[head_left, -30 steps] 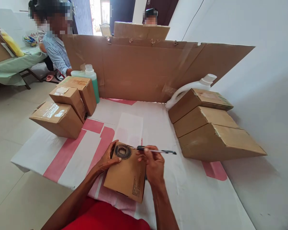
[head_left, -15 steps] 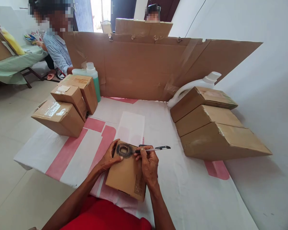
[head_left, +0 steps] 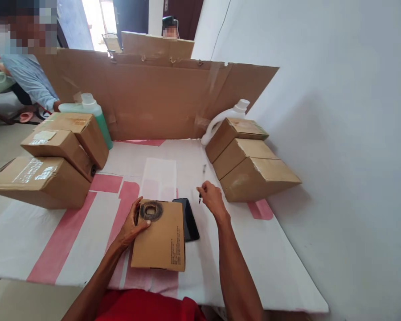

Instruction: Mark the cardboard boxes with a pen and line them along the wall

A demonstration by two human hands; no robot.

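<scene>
A small brown cardboard box (head_left: 158, 245) lies on the cloth in front of me, with a dark scribbled ring (head_left: 158, 210) around a hole near its top left corner. My left hand (head_left: 133, 225) grips the box's left edge, thumb on top beside the ring. To the right, off the box, my right hand (head_left: 212, 196) is closed around a pen (head_left: 199, 199) whose dark tip points down. Much of the pen is hidden by the fingers, and its far end is blurred. A black phone (head_left: 190, 220) lies partly under the box's right side.
Stacked-looking cartons stand at left (head_left: 43, 183) and right (head_left: 254, 178). Behind them are a green-liquid jug (head_left: 102, 120) and a white jug (head_left: 217, 125). A cardboard screen (head_left: 153, 98) closes off the table's back. Other people sit beyond it. A wall (head_left: 347, 178) borders the right.
My right hand has moved off the box to the right with the pen, turning it from level to tip-down. More of the phone shows. The view has swung right; my left hand stays on the box.
</scene>
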